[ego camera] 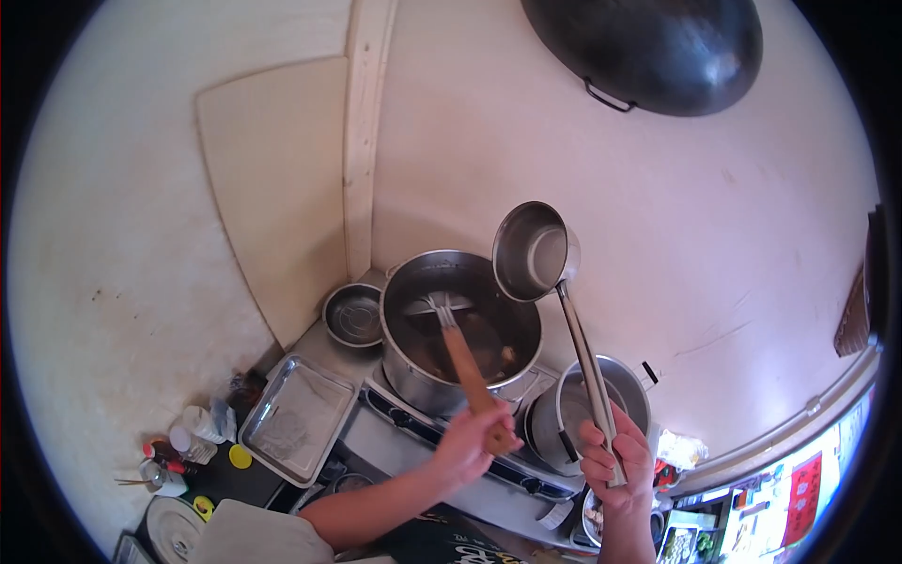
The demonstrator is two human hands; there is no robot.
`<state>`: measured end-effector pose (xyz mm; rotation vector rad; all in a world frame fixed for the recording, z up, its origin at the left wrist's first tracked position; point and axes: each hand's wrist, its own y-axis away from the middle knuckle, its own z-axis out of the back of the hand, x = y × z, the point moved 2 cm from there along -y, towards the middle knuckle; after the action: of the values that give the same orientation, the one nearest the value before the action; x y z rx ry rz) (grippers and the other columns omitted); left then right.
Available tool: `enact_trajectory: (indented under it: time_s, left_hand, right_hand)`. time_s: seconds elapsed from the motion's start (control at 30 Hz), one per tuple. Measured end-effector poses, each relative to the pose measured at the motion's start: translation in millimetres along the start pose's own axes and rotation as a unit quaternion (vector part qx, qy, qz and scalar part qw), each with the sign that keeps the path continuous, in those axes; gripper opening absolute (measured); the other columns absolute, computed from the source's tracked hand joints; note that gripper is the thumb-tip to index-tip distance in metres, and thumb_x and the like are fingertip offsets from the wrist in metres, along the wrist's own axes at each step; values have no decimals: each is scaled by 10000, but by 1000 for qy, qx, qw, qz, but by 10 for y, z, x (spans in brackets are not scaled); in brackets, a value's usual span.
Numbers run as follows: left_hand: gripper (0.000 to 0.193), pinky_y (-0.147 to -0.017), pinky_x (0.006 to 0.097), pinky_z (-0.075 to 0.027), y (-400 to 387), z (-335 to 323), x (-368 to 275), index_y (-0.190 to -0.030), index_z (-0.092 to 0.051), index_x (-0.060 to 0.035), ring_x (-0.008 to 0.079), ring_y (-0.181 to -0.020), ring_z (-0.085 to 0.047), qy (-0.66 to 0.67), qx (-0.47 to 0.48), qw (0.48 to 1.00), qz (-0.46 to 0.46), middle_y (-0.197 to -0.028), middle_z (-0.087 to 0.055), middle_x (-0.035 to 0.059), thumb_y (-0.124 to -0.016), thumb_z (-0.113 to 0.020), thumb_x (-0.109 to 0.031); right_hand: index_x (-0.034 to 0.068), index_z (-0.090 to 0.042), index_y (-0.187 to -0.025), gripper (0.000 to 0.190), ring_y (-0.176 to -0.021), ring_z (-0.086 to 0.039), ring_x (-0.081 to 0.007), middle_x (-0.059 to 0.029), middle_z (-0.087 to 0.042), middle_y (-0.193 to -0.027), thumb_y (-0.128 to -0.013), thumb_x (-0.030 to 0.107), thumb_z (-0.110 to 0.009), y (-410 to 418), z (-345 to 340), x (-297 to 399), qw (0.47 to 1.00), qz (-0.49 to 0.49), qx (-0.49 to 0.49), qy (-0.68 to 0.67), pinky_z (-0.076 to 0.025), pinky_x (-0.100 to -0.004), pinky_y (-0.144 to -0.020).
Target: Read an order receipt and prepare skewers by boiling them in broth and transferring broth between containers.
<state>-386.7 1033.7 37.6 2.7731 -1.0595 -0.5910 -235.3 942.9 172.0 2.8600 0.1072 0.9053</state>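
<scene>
My left hand [471,438] grips the wooden handle of a long metal-headed skimmer [471,366]. The skimmer's head reaches into a large steel stockpot [416,374] and lies partly in dark liquid, so its full shape is hidden. A few brownish pieces show in the liquid near the pot's right side. My right hand [620,451] is closed around the steel handle of a deep ladle [535,247]. The ladle's bowl is raised above the stockpot's right rim, tipped toward the left, and looks empty. Below the ladle handle stands a smaller steel pot [634,374] with black-covered handles.
Both pots stand on a gas stove [451,458]. A round metal pan [352,315] and a steel tray [296,416] lie left of the stockpot. Several jars [194,444] line the left wall. A black wok [655,49] hangs on the wall above. A bowl [592,518] sits by my right forearm.
</scene>
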Motion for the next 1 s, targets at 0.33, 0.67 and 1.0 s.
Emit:
enact_trajectory:
  time_s: [0.33, 0.67, 1.0]
  left_hand:
    - [282, -737, 254, -602, 334, -63, -725, -1149, -483, 14, 192, -777, -656, 388, 252, 887, 10, -745, -640, 44, -964, -530, -194]
    - [296, -724, 254, -608, 321, -132, -790, -1140, -468, 23, 202, -771, -658, 431, 278, 859, 8, -735, -640, 40, -974, -522, -216]
    - [472, -619, 221, -591, 416, 12, -1135, -1187, -447, 103, 175, -675, -649, 253, 85, 963, 24, -902, -614, 116, -927, -577, -268]
  right_hand:
    - [-3, -400, -1309, 463, -542, -409, -104, -45, -438, -757, -857, -94, -363, -284, 439, -267, 993, -94, -43, 52, -378, -251, -468]
    - [-16, -448, -1233, 320, -538, -391, -106, -42, -443, -737, -919, -13, -387, -729, 600, -768, 982, -164, -85, 38, -357, -249, -460]
    - [9, -470, -1221, 310, -530, -438, -107, -54, -511, -790, -919, -9, -403, -971, 607, -833, 955, -195, -153, 161, -374, -263, -425]
